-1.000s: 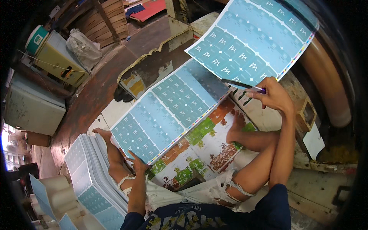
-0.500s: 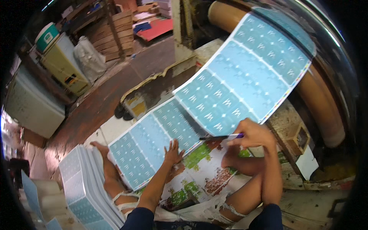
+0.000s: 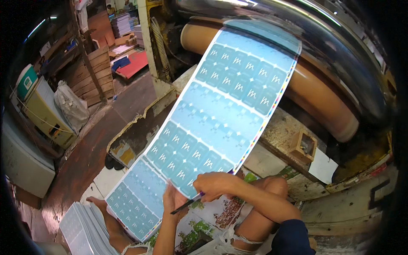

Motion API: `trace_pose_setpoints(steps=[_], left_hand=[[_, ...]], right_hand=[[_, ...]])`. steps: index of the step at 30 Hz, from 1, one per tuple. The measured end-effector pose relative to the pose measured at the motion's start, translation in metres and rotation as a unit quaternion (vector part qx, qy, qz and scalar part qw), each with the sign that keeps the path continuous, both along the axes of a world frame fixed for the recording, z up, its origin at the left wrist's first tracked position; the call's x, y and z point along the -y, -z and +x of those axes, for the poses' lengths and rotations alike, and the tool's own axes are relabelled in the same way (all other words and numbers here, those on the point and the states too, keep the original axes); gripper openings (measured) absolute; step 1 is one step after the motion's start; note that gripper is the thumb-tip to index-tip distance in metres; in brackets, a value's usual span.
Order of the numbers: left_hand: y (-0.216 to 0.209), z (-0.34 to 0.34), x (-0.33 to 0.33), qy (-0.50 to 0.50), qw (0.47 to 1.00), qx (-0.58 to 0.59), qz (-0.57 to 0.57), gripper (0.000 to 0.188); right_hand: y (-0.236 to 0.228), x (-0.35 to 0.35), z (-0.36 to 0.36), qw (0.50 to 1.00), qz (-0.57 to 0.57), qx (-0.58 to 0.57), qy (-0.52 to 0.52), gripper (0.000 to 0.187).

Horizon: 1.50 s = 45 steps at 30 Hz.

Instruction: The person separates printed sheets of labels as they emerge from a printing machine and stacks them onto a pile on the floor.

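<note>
Printed teal sheet point(image 3: 225, 110): one long piece, patterned in teal and pale-blue bands, colour-control strip along its right edge; upper end carried over the rollers, lower end brought down to both hands.
Long axis: run slantwise, from far upper right to near lower left; the sheet is placed ahead of and above the grip.
Right hand point(image 3: 216, 185): clenched round a knife; set at the lower end, nearer the strip edge; whether paper is also pinched cannot be told.
Knife point(image 3: 183, 206): dark narrow blade, purple handle; blade pointed leftward, across the left wrist as viewed.
Left hand point(image 3: 173, 203): raised at the lower edge, left of the right hand; fingers blurred, grasp not determinable.
Second printed sheet point(image 3: 131, 202): laid below, partly overlapped by the first.
Stack of printed sheets point(image 3: 80, 229): kept at lower left, beside the left leg.
Brown roller point(image 3: 329, 102): mounted beneath a shiny metal cylinder point(image 3: 335, 40).
Wooden box point(image 3: 296, 143): placed right, beside a white card point(image 3: 323, 165).
</note>
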State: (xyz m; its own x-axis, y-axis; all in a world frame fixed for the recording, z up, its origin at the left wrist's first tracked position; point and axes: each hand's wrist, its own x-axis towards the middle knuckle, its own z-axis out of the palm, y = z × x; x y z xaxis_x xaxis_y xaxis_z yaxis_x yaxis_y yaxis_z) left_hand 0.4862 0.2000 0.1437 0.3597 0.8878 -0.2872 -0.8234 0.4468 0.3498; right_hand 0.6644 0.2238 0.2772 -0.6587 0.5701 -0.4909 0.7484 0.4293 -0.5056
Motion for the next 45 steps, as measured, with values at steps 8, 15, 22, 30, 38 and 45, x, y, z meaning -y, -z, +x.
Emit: trace_pose_setpoints(steps=[8, 15, 22, 30, 38, 45], left_hand=[[0.050, -0.046, 0.038, -0.028, 0.985, -0.167, 0.014, 0.039], [0.084, -0.175, 0.117, 0.030, 0.966, -0.256, 0.038, 0.038], [0.096, -0.232, 0.169, 0.018, 0.957, -0.288, 0.013, 0.041], [0.067, -0.249, 0.183, 0.026, 0.928, -0.370, -0.018, 0.042], [0.068, -0.261, 0.176, 0.014, 0.931, -0.364, 0.038, 0.050], [0.067, -0.279, 0.185, -0.002, 0.923, -0.382, 0.043, 0.043]], right_hand=[[-0.002, -0.002, 0.027, 0.983, -0.016, -0.185, -0.013, 0.033], [0.012, 0.055, 0.051, 0.868, 0.163, -0.236, 0.406, 0.025], [0.046, 0.089, 0.073, 0.634, 0.405, -0.241, 0.613, 0.027], [0.030, 0.064, 0.170, 0.475, 0.406, -0.391, 0.676, 0.037], [0.025, 0.007, 0.236, 0.510, 0.370, -0.396, 0.668, 0.036], [0.025, 0.013, 0.237, 0.568, 0.367, -0.381, 0.630, 0.036]])
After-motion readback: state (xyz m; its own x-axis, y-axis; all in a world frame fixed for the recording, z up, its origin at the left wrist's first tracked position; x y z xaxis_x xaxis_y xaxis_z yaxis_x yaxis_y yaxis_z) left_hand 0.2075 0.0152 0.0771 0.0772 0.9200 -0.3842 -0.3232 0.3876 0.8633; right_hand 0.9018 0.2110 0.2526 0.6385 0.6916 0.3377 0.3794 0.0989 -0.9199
